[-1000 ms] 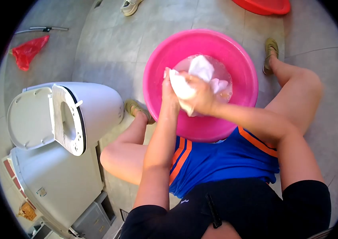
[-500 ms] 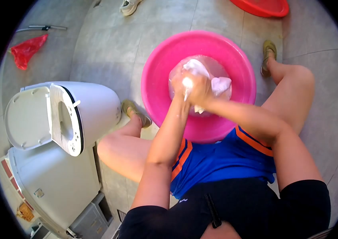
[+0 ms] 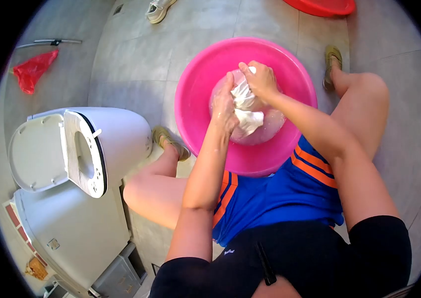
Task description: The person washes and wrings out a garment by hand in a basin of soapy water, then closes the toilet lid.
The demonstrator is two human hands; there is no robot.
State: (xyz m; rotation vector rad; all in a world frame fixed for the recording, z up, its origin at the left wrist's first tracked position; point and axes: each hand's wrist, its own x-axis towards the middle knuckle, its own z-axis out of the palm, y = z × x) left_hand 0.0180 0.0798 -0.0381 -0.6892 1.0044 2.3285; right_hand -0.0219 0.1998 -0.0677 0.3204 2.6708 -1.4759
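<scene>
A wet white cloth hangs bunched over cloudy, sudsy water in a big pink basin between my legs. My right hand is closed on the cloth's upper end, with a bit of white showing above the fingers. On the cloth's left side, my left hand grips it, fingers pointing up and away from me. Twisted folds stretch between the two hands, and a loose part drops below them toward the water. The cloth's exact kind is hidden by the bunching.
To the left stands a white toilet with its lid raised. A red plastic bag lies on the floor at far left. White shoes and a red basin are at the top. My feet flank the pink basin.
My hands were pressed together over the cloth, lower in the basin. Now they are apart, the right one farther forward, with the cloth stretched between them.
</scene>
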